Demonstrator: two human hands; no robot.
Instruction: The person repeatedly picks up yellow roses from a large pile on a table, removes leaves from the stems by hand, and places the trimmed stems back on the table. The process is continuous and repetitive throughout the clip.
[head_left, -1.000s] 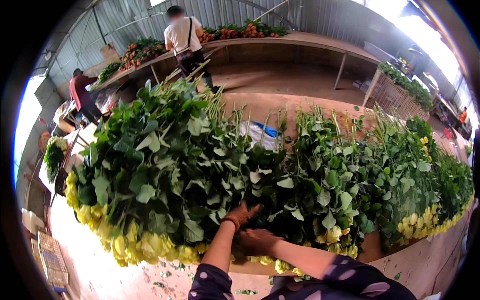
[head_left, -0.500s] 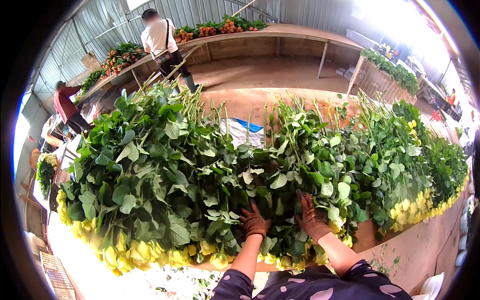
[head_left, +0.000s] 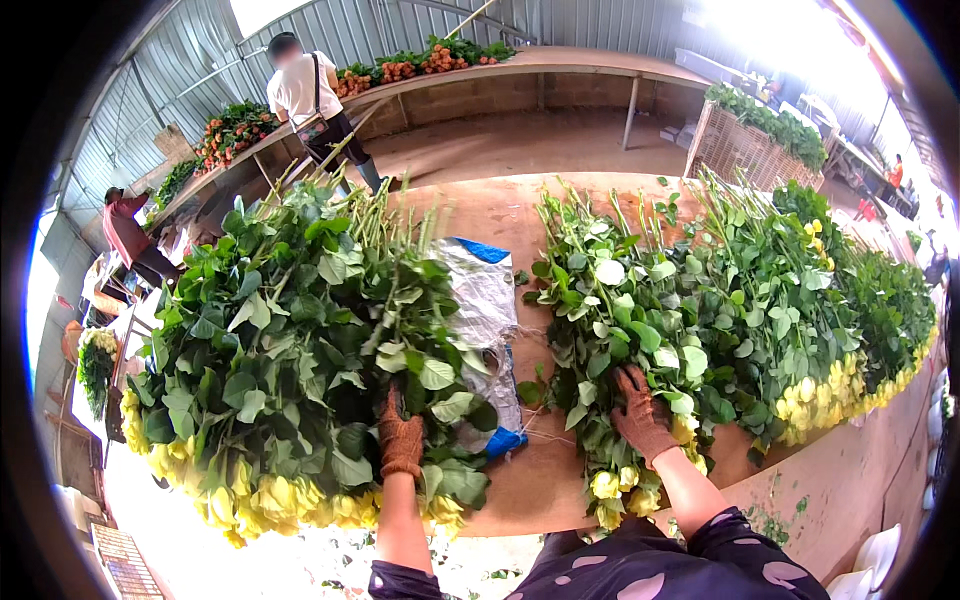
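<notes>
Yellow roses with long leafy stems lie in two heaps on the table, blooms toward me and cut ends away. My left hand (head_left: 401, 440), in a brown glove, presses against the right side of the left rose heap (head_left: 285, 330). Its fingers point away from me, stretched out and partly sunk among the leaves. On the near left part of the right rose heap (head_left: 615, 310) rests my gloved right hand (head_left: 645, 420), open, fingers apart on the foliage. Between the heaps, a white and blue plastic sheet (head_left: 480, 300) lies exposed on the brown tabletop (head_left: 540, 470).
Bunches of orange flowers (head_left: 440, 62) lie on a long bench (head_left: 570, 60) at the back, where a person in white (head_left: 300, 95) stands. Another person in red (head_left: 128, 225) is at far left. A wicker crate (head_left: 735, 150) with greenery stands at back right.
My hands have moved apart, the left one leftward with rose stems. A gap has opened between the heaps, uncovering more of the plastic sheet and tabletop.
</notes>
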